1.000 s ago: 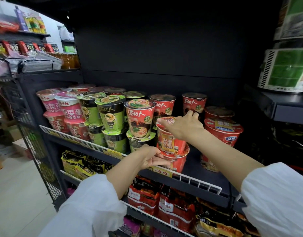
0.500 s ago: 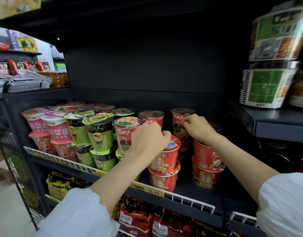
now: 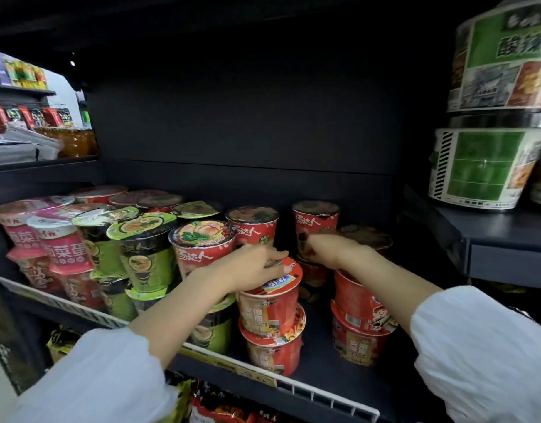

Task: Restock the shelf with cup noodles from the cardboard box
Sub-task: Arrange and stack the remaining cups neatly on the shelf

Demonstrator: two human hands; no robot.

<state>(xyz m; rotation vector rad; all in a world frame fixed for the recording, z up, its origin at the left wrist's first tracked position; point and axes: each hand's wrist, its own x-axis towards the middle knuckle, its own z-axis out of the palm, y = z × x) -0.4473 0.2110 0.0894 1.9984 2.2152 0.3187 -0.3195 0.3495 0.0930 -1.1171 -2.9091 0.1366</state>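
Both hands are up on the noodle shelf (image 3: 339,380). The left hand (image 3: 250,267) lies palm-down on the lid of the top red cup (image 3: 270,300), fingers held close together and reaching across the lid toward the right rim. That cup sits stacked on a second red cup (image 3: 276,349), which stands right behind the shelf's white wire front rail (image 3: 324,395).

The right hand (image 3: 333,250) is further back, against the side of a tall red cup (image 3: 315,227) in the rear row. Its fingers seem bunched at the cup wall, but motion blur hides whether they actually pinch it, so no call on that. Just right of the forearm stands another two-high stack of red cups (image 3: 360,325).

Room-wise: a dark strip of bare shelf floor runs between the two red stacks, and more bare floor lies to the right of the right-hand stack, out to the shelf's end. Left of the left hand it's packed tight, with green-and-black cups (image 3: 144,254) and pink cups (image 3: 64,248) shoulder to shoulder, two layers high, right up to the front rail. Overhead the back panel (image 3: 247,117) is open and dark, lots of headroom above the lids.

On the neighbouring shelf to the right sit big green-labelled bowls (image 3: 482,166), stacked. The cardboard box isn't in view.
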